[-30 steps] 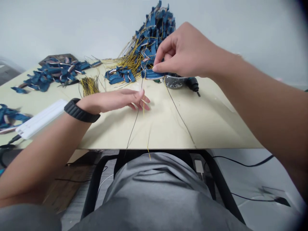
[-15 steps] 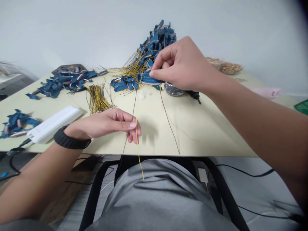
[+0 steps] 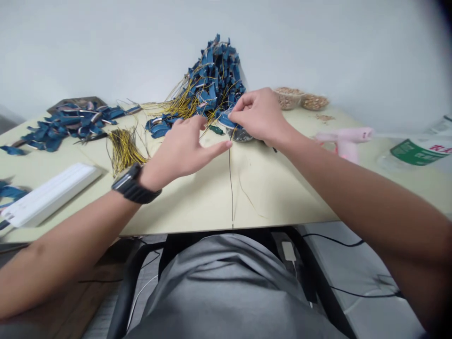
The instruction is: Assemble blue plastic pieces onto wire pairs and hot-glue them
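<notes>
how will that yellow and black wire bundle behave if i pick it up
The wire bundle will probably bend and splay, since its thin strands fan out loosely. It looks fairly light, being fine wire. Stray strands curling off it might snag.

Matt blue pieces and thin wires on a smooth, pale desk (image 3: 289, 188)

The blue pieces (image 3: 215, 80) look matt, with paler, shinier edges; whether they are cloth or plastic cannot be told. The yellow and black wires (image 3: 125, 150) look smooth and plastic-coated. The power strip (image 3: 51, 193) is smooth white plastic with a soft sheen, the pink tool (image 3: 348, 139) smooth plastic too. The watch band (image 3: 139, 188) is matt black and ridged. Creased, matt grey cloth (image 3: 226, 287) covers the lap. The wall (image 3: 123, 47) looks smooth and matt.
</notes>
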{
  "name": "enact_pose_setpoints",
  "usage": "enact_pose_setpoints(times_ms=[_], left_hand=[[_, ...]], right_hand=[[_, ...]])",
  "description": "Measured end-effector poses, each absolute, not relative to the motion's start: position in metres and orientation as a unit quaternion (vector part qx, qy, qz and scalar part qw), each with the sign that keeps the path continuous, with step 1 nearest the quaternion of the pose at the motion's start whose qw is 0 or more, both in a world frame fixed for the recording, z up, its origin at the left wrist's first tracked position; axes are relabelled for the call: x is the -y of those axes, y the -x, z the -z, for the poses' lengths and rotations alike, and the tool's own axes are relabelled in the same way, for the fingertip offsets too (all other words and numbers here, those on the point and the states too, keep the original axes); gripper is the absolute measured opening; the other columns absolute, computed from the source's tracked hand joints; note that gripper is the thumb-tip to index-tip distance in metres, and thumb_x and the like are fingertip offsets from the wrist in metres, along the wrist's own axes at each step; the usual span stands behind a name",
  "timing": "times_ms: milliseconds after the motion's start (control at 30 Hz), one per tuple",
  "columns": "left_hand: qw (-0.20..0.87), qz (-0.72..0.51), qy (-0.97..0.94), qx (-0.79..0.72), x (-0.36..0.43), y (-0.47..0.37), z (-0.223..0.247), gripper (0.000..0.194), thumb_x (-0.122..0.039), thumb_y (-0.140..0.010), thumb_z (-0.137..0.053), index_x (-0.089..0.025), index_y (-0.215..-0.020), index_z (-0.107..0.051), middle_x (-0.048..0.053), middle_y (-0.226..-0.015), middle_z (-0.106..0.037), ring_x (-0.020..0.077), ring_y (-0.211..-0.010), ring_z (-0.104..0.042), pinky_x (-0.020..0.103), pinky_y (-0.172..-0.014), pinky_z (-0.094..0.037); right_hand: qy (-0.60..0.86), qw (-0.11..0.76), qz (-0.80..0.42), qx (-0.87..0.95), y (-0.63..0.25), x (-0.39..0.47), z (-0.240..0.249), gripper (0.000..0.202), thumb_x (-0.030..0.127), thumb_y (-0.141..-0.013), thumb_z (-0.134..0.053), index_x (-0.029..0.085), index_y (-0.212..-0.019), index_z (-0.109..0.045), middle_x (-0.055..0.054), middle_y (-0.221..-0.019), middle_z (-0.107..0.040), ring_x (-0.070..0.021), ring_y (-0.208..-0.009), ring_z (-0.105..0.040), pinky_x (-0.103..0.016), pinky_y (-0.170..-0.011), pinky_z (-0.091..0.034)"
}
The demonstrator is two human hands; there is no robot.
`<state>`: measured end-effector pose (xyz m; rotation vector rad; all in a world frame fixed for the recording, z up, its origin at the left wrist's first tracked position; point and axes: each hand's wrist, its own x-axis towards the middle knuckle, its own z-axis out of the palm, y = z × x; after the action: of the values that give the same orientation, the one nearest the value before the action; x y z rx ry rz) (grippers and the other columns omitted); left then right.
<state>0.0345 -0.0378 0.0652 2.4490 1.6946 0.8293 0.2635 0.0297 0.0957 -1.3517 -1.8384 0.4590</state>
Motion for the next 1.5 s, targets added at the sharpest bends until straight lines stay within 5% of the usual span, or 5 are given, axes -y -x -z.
enact_pose_setpoints(times_ms=[300, 467, 633, 767, 1500], left_hand=[[0.046, -0.283, -0.803, -0.523, -0.021, -0.073, -0.053, 0.069, -0.081, -0.114, -0.083, -0.023, -0.150, -0.077, 0.022, -0.137, -0.086, 0.0586, -0.157, -0.071, 0.069, -0.129, -0.059], [0.082, -0.291, -0.821, -0.484, -0.037, -0.070, -0.042, 0.070, -0.082, -0.110, -0.085, -0.024, -0.148, -0.076, 0.022, -0.137, -0.086, 0.0590, -0.155, -0.067, 0.070, -0.125, -0.054], [0.101, -0.255, -0.833, -0.480, -0.022, -0.074, -0.048, 0.078, -0.087, -0.103, -0.090, -0.022, -0.144, -0.077, 0.016, -0.143, -0.082, 0.0552, -0.157, -0.060, 0.072, -0.135, -0.044], [0.150, -0.193, -0.871, -0.427, -0.003, -0.084, -0.053, 0.081, -0.090, -0.096, -0.093, -0.024, -0.142, -0.080, 0.012, -0.153, -0.081, 0.0496, -0.154, -0.057, 0.069, -0.138, -0.042], [0.187, -0.112, -0.929, -0.299, -0.019, -0.148, -0.032, 0.097, -0.101, -0.089, -0.094, -0.025, -0.147, -0.085, 0.018, -0.156, -0.082, 0.0474, -0.146, -0.066, 0.059, -0.129, -0.046]], right_hand=[[0.536, 0.395, -0.179, 0.725, -0.270, -0.033, -0.081, 0.032, 0.019, -0.093, -0.087, 0.034, -0.073, -0.066, -0.001, -0.074, -0.076, -0.0301, -0.104, -0.075, -0.041, -0.093, -0.057], [0.533, 0.391, -0.172, 0.730, -0.274, -0.028, -0.081, 0.034, 0.008, -0.090, -0.078, 0.032, -0.070, -0.065, -0.002, -0.083, -0.078, -0.0256, -0.093, -0.069, -0.041, -0.090, -0.054], [0.558, 0.346, -0.204, 0.726, -0.309, -0.006, -0.104, 0.038, 0.023, -0.109, -0.084, 0.028, -0.073, -0.076, 0.001, -0.062, -0.051, -0.0219, -0.069, -0.048, -0.041, -0.070, -0.041], [0.619, 0.336, -0.182, 0.686, -0.350, 0.013, -0.118, 0.034, 0.012, -0.108, -0.081, 0.027, -0.079, -0.087, 0.005, -0.058, -0.038, -0.0186, -0.064, -0.032, -0.043, -0.069, -0.032], [0.558, 0.422, -0.244, 0.672, -0.419, 0.001, -0.071, 0.020, 0.022, -0.091, -0.084, 0.034, -0.076, -0.083, 0.005, -0.063, -0.040, -0.0215, -0.070, -0.027, -0.042, -0.074, -0.025]])
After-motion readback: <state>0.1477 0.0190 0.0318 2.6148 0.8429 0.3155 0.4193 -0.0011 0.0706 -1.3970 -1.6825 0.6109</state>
